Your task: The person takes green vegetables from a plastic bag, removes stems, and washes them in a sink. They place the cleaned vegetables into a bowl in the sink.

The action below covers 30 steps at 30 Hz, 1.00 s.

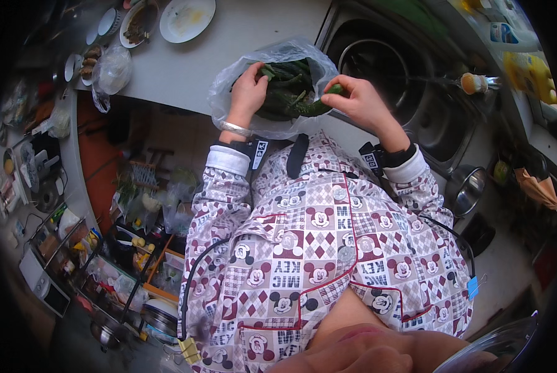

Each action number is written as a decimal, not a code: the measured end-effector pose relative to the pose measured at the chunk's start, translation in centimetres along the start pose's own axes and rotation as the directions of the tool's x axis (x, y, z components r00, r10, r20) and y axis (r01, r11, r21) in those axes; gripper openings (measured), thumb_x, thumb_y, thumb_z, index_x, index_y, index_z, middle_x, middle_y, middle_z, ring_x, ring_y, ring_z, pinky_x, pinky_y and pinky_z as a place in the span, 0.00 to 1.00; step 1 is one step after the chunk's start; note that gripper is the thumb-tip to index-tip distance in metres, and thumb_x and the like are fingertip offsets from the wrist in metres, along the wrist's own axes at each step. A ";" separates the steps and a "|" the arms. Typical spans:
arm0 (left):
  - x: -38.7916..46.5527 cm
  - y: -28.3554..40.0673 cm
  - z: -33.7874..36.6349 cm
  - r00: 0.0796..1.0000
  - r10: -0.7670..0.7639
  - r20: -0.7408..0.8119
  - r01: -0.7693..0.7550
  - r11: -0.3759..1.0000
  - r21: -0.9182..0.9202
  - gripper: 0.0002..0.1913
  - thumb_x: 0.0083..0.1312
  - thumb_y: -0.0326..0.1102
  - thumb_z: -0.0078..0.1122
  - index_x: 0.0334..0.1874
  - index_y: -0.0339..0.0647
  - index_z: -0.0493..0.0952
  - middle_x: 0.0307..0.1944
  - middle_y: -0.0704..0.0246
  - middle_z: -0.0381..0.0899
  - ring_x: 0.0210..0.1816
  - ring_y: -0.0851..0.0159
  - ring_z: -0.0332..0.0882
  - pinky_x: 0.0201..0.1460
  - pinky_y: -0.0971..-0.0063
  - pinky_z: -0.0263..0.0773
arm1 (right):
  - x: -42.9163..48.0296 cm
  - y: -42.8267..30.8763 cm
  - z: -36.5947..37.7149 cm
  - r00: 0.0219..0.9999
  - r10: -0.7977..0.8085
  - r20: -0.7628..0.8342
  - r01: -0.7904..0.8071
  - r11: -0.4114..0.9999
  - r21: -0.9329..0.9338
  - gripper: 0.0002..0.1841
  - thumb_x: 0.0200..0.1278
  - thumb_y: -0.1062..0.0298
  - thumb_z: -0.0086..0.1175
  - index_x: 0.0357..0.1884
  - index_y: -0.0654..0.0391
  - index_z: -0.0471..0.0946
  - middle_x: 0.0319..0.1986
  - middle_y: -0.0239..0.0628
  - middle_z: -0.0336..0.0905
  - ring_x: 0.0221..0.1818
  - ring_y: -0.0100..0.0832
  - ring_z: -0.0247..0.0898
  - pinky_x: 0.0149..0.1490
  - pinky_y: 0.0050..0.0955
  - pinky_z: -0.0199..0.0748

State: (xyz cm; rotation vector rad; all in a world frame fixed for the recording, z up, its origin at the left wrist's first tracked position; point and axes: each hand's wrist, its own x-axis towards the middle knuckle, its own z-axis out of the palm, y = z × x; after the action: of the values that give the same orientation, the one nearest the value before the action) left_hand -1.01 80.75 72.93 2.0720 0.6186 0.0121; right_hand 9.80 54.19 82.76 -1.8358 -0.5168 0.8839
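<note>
A clear plastic bag [227,81] stands with its mouth wide on the counter before me, full of dark green cucumbers [287,95]. My right hand [360,100] grips the end of one cucumber [313,108] at the bag's right rim; its far end lies among the others. On the left, my left hand [249,93] reaches over the rim with thumb and fingers pinched on a green piece [267,72]. Whether that piece is a cucumber end cannot be told. A metal bangle [235,129] circles the left wrist.
Right of the bag lies a steel sink [427,109] with a round basin [376,70]. On the counter [175,70] at back left are a used white plate [187,18], a plate of food remains [136,28] and a knotted plastic bag [112,70]. A wire rack [119,252] stands lower left.
</note>
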 end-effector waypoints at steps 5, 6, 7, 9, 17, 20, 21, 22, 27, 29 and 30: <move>-1.3 1.8 -1.7 0.997 0.076 -0.010 -0.069 0.952 0.298 0.17 0.69 0.32 0.57 0.59 0.43 0.79 0.43 0.57 0.85 0.42 0.56 0.84 0.48 0.69 0.77 | 0.3 0.7 0.7 0.985 0.157 0.071 -0.172 0.929 0.329 0.12 0.63 0.61 0.65 0.38 0.61 0.83 0.25 0.27 0.79 0.25 0.17 0.71 0.31 0.18 0.69; -1.5 2.4 -1.9 0.991 0.128 -0.030 -0.109 0.925 0.363 0.16 0.68 0.32 0.57 0.58 0.43 0.80 0.43 0.57 0.85 0.42 0.54 0.84 0.48 0.67 0.78 | 0.3 0.9 0.9 0.985 0.163 0.062 -0.174 0.898 0.405 0.11 0.64 0.61 0.64 0.39 0.60 0.83 0.26 0.27 0.80 0.26 0.17 0.71 0.31 0.18 0.69; -1.7 3.1 -2.2 0.982 0.184 -0.046 -0.147 0.893 0.426 0.16 0.68 0.32 0.57 0.57 0.44 0.81 0.43 0.56 0.85 0.43 0.52 0.84 0.48 0.66 0.78 | 0.2 1.0 1.0 0.981 0.175 0.081 -0.192 0.901 0.388 0.11 0.65 0.62 0.64 0.39 0.60 0.83 0.27 0.26 0.80 0.27 0.17 0.72 0.32 0.18 0.70; -2.1 4.4 -2.5 0.952 0.298 -0.068 -0.257 0.901 0.350 0.14 0.68 0.32 0.57 0.54 0.43 0.82 0.45 0.57 0.85 0.44 0.51 0.83 0.50 0.64 0.78 | -0.1 1.0 1.0 0.972 0.213 0.100 -0.234 0.912 0.336 0.10 0.66 0.62 0.64 0.40 0.59 0.82 0.29 0.26 0.80 0.28 0.17 0.73 0.33 0.18 0.72; -3.3 7.0 -1.4 0.877 0.478 0.034 -0.466 0.834 0.297 0.13 0.68 0.35 0.60 0.52 0.41 0.84 0.53 0.57 0.83 0.54 0.49 0.80 0.60 0.63 0.74 | -3.6 2.5 -4.5 0.996 0.084 0.020 -0.084 0.874 0.479 0.09 0.68 0.63 0.60 0.43 0.57 0.82 0.32 0.26 0.80 0.30 0.16 0.73 0.38 0.15 0.73; -3.4 6.3 -1.2 0.908 0.406 -0.102 -0.360 0.882 0.304 0.13 0.70 0.39 0.60 0.52 0.44 0.84 0.55 0.58 0.83 0.53 0.50 0.81 0.57 0.61 0.75 | -6.0 5.0 -8.9 0.974 0.116 -0.195 0.036 0.768 0.639 0.10 0.69 0.63 0.57 0.44 0.59 0.81 0.32 0.29 0.81 0.30 0.18 0.75 0.36 0.16 0.74; -3.5 5.9 -1.2 0.917 0.383 -0.112 -0.339 0.896 0.288 0.13 0.70 0.39 0.60 0.53 0.44 0.84 0.53 0.57 0.83 0.51 0.50 0.82 0.56 0.62 0.76 | -6.7 6.0 -10.5 0.956 0.110 -0.273 0.113 0.720 0.684 0.11 0.69 0.63 0.56 0.44 0.60 0.81 0.32 0.29 0.81 0.30 0.19 0.76 0.35 0.16 0.74; -3.8 5.4 -1.1 0.958 0.275 -0.075 -0.254 0.942 0.219 0.13 0.69 0.38 0.59 0.53 0.45 0.84 0.45 0.56 0.85 0.44 0.50 0.83 0.49 0.62 0.78 | -7.2 7.2 -11.8 0.921 0.151 -0.360 0.158 0.699 0.698 0.11 0.69 0.64 0.55 0.44 0.60 0.81 0.32 0.31 0.82 0.29 0.20 0.77 0.34 0.17 0.74; -4.9 3.0 -0.6 0.975 0.163 0.152 -0.220 0.818 0.532 0.17 0.67 0.33 0.61 0.57 0.45 0.81 0.46 0.56 0.85 0.45 0.48 0.82 0.48 0.59 0.77 | -6.1 12.7 -13.1 0.797 0.285 -0.533 -0.063 0.916 0.396 0.08 0.70 0.64 0.55 0.41 0.56 0.82 0.32 0.27 0.81 0.28 0.18 0.71 0.34 0.15 0.68; -5.0 2.6 0.2 0.957 0.246 0.156 -0.291 0.767 0.572 0.20 0.66 0.34 0.62 0.61 0.45 0.79 0.46 0.56 0.85 0.48 0.47 0.82 0.49 0.56 0.77 | -6.0 14.3 -13.1 0.832 0.299 -0.467 -0.100 0.910 0.403 0.08 0.69 0.64 0.55 0.39 0.55 0.82 0.32 0.26 0.80 0.29 0.18 0.70 0.35 0.17 0.69; -4.9 2.6 0.7 0.970 0.189 0.151 -0.242 0.770 0.591 0.28 0.63 0.36 0.65 0.67 0.44 0.74 0.51 0.52 0.83 0.50 0.44 0.80 0.50 0.54 0.76 | -6.3 14.9 -13.3 0.847 0.306 -0.435 -0.091 0.889 0.450 0.08 0.68 0.65 0.54 0.38 0.56 0.82 0.32 0.26 0.79 0.30 0.18 0.71 0.36 0.18 0.70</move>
State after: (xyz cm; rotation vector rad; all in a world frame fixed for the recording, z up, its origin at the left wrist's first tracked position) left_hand -4.00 77.02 75.74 2.7501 0.3460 -0.1612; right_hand 15.38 35.69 74.54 -1.6455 0.1922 0.5601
